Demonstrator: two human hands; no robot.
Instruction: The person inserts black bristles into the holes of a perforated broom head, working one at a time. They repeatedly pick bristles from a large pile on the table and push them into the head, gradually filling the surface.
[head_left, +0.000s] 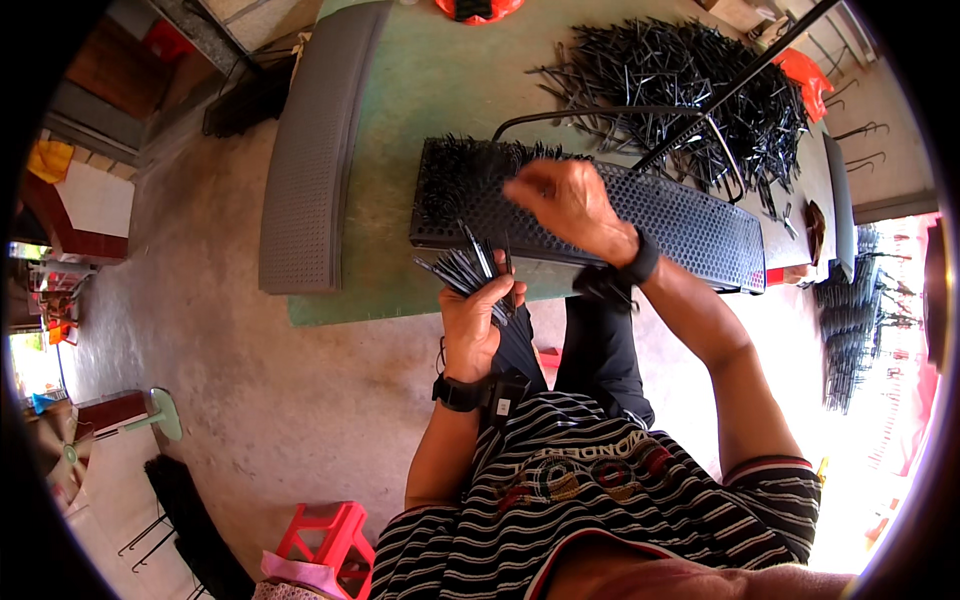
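Observation:
My left hand (475,318) is closed round a fanned bunch of thin black bristle tufts (462,268), held just off the near edge of the table. Over a long black perforated board (640,205), my right hand (572,205) is bent with its fingers drawn together. Its fingertips are a little smeared, and what they pinch, if anything, is hidden. Dense black bristles (450,180) stand in the left part of the board and along its far side. Rows of open holes show across the board's right part.
A large heap of black tufts (680,90) covers the far right of the green table (400,170). A black metal frame (600,112) arches over the board. Stacked grey perforated panels (320,160) lie at the table's left. A red stool (330,540) stands behind at lower left.

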